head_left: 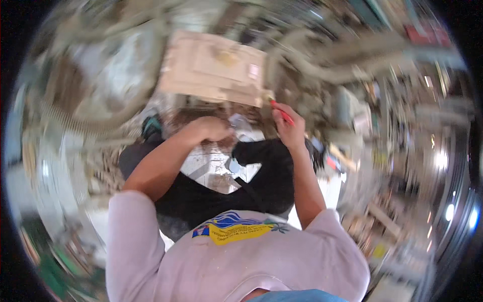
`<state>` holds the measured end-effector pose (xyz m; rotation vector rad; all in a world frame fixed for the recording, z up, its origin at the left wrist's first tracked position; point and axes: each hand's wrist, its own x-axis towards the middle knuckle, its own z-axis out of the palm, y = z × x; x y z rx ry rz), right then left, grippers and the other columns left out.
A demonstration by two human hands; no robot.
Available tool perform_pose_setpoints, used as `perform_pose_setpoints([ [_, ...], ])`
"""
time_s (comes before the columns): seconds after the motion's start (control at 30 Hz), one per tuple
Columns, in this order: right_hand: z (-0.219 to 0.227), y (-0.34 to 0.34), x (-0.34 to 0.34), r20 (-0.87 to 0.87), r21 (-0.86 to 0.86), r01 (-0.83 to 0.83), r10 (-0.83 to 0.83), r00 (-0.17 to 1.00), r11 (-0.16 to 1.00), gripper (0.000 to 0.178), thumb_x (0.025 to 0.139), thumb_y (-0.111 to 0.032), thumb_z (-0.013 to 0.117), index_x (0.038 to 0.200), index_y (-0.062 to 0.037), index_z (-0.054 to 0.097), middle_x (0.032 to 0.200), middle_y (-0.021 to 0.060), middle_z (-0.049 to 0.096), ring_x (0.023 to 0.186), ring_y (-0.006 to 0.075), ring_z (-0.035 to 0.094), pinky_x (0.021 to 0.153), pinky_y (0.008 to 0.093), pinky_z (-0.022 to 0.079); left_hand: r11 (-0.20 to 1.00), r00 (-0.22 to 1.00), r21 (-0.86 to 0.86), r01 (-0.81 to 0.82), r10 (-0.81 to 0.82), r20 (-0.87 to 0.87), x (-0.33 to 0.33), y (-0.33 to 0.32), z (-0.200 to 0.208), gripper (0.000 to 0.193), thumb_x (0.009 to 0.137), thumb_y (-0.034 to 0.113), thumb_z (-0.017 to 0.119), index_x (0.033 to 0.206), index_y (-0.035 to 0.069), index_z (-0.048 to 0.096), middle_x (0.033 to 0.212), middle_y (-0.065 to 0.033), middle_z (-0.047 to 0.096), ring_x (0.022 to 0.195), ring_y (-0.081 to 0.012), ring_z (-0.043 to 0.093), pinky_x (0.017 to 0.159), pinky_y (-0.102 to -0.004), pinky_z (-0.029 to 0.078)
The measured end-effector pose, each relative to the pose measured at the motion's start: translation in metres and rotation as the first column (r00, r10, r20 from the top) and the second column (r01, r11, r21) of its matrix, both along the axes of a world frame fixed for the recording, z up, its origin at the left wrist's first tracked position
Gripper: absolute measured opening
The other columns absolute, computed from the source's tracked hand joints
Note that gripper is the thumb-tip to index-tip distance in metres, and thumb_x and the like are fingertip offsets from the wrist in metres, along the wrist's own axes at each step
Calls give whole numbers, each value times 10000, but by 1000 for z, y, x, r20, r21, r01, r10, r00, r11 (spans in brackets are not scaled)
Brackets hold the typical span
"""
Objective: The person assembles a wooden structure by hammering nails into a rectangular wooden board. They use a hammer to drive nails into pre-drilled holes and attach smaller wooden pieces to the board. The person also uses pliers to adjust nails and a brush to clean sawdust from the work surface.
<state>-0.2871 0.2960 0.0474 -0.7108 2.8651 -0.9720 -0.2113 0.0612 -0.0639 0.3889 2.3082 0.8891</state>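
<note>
My right hand (292, 125) is closed round the red handle of a small brush (283, 113). The brush points up and away, its pale tip close to the right near corner of a flat wooden panel (183, 63). Blur hides whether the tip touches it. The panel has stepped rectangular layers, a yellowish patch (227, 58) and a small pale label (254, 71). My left hand (215, 130) is curled below the panel's near edge, fingers turned under and smeared. Beside it is something of clear plastic (240, 122); whatever the hand holds is hidden.
My black-trousered legs (201, 199) are spread around a pale floor (201, 166). A large rounded form with a ribbed rim (85, 121) stands at left. Wood scraps (385, 219) lie at right, and a thick curved hose-like shape (327, 70) runs beyond the panel.
</note>
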Motion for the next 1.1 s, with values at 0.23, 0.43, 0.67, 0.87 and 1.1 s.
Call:
perform_pose_setpoints([
  [0.23,49,127,36,-276,-221,426,-475,836,877,235,967,-228,650,1146,-86,703,1008,188,716,941,328,708,829,358,529,973,987,-227,-32,66,144,-7,12,6,710,1004,603,350,1251,8,647,1287,-271,610,1231,-407,565,1057,-472,432],
  [0.43,48,255,15,-514,85,747,-614,599,659,443,938,-177,627,1370,-112,555,1124,186,681,1014,389,658,857,462,513,965,993,-253,-66,88,76,-8,13,-19,791,994,658,324,1288,-16,616,1331,-268,587,1253,-421,549,1072,-462,423],
  [0.67,24,282,-1,-552,49,817,-666,502,574,533,930,-123,561,1449,-108,441,1250,197,618,1120,406,606,898,492,488,969,987,-227,-102,127,98,-16,6,-6,805,1008,647,301,1212,-52,647,1231,-272,644,1183,-394,602,1025,-465,446],
  [0.87,1,335,2,-377,309,757,-656,654,576,613,865,-72,590,1450,-90,412,1274,252,592,1153,436,581,932,521,460,944,969,295,-149,79,236,-22,4,0,636,1044,537,326,914,91,760,930,-138,701,921,-312,636,910,-397,470],
  [1.1,32,169,28,-11,-9,372,-372,928,928,469,987,-318,598,1317,14,571,1231,215,631,1139,332,607,999,407,454,986,925,66,-156,169,-341,-28,39,37,375,942,361,535,831,55,721,852,-198,698,832,-357,673,767,-451,522],
])
